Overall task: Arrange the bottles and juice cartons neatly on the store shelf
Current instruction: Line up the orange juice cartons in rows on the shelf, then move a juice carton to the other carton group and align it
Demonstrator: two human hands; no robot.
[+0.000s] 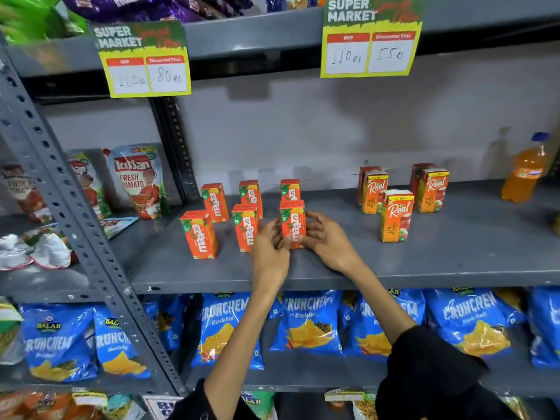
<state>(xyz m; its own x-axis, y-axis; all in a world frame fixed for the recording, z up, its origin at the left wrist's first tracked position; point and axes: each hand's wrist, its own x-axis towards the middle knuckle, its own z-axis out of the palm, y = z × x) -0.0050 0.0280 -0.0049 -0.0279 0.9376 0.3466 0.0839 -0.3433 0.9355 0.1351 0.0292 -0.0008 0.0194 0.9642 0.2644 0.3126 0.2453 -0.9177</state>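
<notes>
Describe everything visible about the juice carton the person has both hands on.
The held carton is a small orange box, seemingly printed cardboard, with a white brand name running sideways up its front and a green leaf mark near the top. It stands upright on the grey shelf, front right of six matching cartons in two rows. The left hand touches its lower left side, the right hand its right side. It looks closed and undented.

Matt grey metal shelf point(454, 256); seemingly glossy cartons point(198, 234)

Bare shelf point(333, 256) between carton groups
</notes>
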